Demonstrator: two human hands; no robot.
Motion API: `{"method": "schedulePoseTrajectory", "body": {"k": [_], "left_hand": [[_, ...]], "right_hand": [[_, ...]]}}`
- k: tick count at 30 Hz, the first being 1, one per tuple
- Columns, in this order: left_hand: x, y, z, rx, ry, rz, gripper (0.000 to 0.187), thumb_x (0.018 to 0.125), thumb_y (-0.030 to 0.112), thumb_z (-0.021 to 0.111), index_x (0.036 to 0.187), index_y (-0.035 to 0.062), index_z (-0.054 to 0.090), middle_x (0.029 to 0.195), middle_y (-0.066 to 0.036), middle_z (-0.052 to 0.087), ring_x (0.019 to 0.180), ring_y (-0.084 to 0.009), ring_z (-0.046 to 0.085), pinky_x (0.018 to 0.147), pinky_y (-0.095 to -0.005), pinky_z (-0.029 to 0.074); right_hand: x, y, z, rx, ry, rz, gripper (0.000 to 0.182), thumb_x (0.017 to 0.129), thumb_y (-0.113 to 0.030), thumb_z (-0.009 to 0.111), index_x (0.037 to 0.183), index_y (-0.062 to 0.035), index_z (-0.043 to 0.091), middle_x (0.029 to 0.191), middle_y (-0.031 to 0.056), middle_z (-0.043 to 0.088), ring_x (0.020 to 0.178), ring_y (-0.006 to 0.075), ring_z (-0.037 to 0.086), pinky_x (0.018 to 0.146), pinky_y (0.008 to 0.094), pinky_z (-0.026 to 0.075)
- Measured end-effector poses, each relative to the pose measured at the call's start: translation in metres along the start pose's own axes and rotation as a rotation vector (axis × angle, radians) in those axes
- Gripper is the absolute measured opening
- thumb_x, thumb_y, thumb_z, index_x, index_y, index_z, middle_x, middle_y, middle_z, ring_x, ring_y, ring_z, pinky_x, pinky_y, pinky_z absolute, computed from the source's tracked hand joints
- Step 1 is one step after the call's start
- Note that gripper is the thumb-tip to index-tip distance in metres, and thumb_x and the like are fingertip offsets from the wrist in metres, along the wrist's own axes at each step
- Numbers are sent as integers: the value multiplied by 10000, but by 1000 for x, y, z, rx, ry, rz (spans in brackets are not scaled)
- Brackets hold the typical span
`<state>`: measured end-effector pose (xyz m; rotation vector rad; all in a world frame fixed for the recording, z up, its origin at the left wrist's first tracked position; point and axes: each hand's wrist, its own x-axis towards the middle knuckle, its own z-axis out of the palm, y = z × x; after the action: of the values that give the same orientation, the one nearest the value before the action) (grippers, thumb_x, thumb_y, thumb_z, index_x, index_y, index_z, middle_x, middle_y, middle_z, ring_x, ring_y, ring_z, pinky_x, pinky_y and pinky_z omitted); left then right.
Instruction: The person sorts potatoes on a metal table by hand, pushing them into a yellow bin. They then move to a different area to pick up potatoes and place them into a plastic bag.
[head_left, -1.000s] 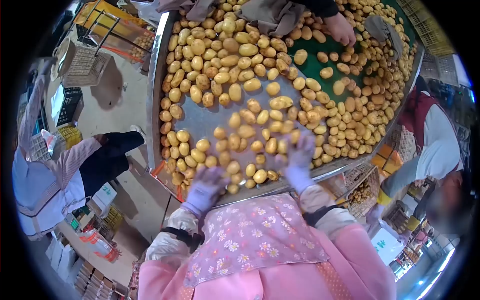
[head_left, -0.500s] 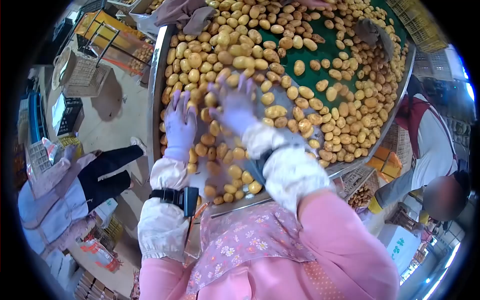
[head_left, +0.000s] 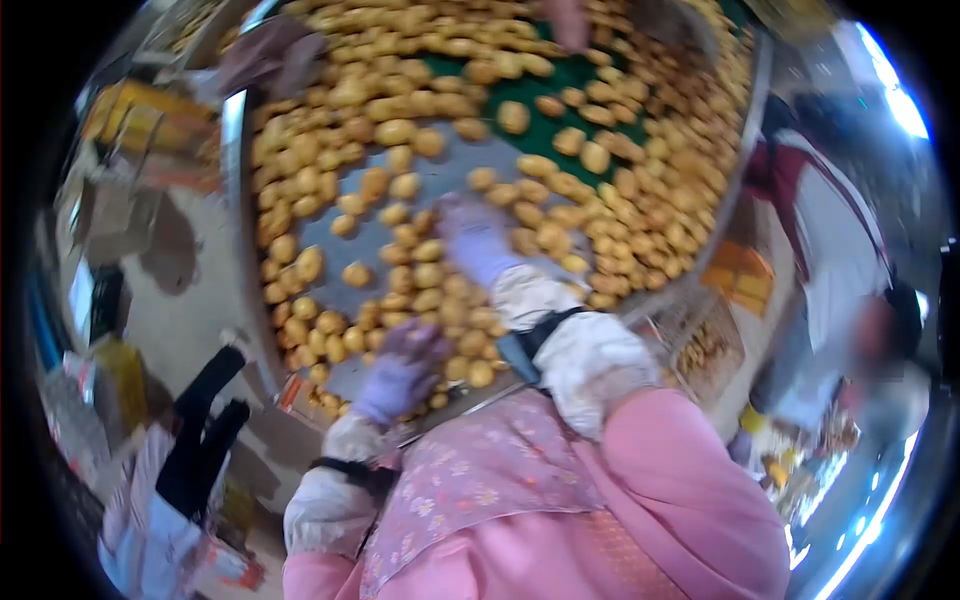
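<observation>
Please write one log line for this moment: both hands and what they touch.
left hand: on potatoes at tray rim | right hand: flat on potatoes, mid-tray | view: blurred

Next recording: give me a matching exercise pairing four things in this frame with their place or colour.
Things:
1. left hand in a purple glove
2. right hand in a purple glove
3. green belt surface
4. round metal sorting table

Descriptions:
A. shows between yellow potatoes at the far side
B. at the near rim
C. stretched out over the potatoes mid-table
D. grey, bare in patches

Pairs: 1-B, 2-C, 3-A, 4-D
</observation>
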<state>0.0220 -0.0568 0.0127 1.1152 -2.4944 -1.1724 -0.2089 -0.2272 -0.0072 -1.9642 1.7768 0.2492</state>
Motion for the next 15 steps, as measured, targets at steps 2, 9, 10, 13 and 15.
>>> {"method": "schedulePoseTrajectory", "body": {"k": [2, 9, 10, 13, 15], "left_hand": [[-11, 3, -24, 201, 9, -64, 578, 860, 230, 685, 1424, 160, 584, 1518, -194, 466, 1432, -424, 383, 1205, -567, 280], [-39, -10, -12, 456, 68, -197, 569, 861, 248, 644, 1416, 139, 585, 1528, -231, 444, 1454, -458, 342, 1218, -595, 207], [-36, -2, -12, 453, 78, -228, 573, 865, 265, 635, 1420, 132, 581, 1533, -236, 437, 1461, -465, 326, 1220, -601, 199], [-23, 11, -3, 313, 110, -169, 613, 886, 330, 654, 1439, 89, 548, 1521, -279, 418, 1436, -503, 321, 1204, -622, 197], [-15, 26, 9, 89, 127, -170, 611, 875, 284, 662, 1440, 93, 526, 1500, -274, 444, 1415, -478, 378, 1183, -589, 277]], "right_hand": [[-31, 15, 35, 376, 674, -244, 333, 985, -248, 545, 1283, -130, 633, 1174, 147, 642, 1066, 358, 638, 877, 451, 547], [-227, 120, -23, 568, 253, 261, 490, 930, -264, 740, 1383, -123, 620, 1349, 135, 663, 1190, 306, 653, 990, 389, 538], [-257, 147, -14, 947, 455, 264, 439, 958, -242, 710, 1370, -116, 624, 1247, 108, 704, 1048, 271, 703, 918, 375, 558], [-325, 249, -21, 816, 609, 855, 583, 965, -313, 709, 1432, -5, 543, 1221, 154, 691, 1012, 258, 683, 897, 356, 558], [-367, 344, 29, -151, 593, 992, 632, 952, -333, 686, 1377, 106, 525, 1308, 291, 625, 1225, 439, 588, 1063, 516, 465]]}}
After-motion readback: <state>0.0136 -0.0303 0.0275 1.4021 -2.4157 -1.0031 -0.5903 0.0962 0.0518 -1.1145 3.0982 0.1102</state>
